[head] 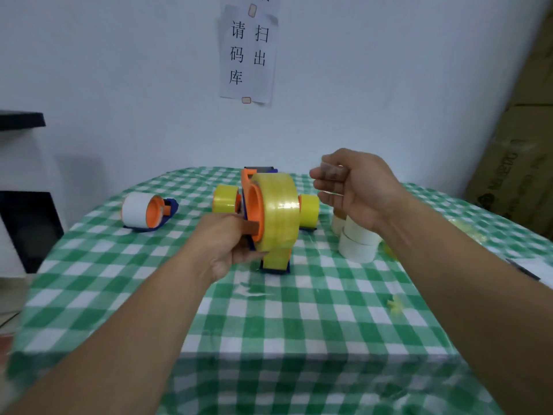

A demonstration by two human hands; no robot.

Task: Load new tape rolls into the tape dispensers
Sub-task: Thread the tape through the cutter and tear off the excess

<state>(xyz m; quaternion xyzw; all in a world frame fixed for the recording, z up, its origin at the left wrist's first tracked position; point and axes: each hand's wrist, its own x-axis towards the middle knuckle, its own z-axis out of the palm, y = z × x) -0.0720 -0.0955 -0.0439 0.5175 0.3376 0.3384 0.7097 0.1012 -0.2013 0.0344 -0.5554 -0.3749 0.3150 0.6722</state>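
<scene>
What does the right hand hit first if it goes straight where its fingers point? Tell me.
Probably the large yellow tape roll on the orange-and-blue plastic dispenser gripped by the left hand, though depth is unclear.

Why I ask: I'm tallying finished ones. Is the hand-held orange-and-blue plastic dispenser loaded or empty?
Loaded: a yellow translucent tape roll sits around the orange hub of the orange-and-blue dispenser the left hand grips.

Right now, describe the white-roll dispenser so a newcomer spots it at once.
On the green checked tablecloth, look far left, away from the middle. The tape dispenser lying alone has an orange hub and blue frame. Its roll is white; the other dispensers carry yellow tape.
</scene>
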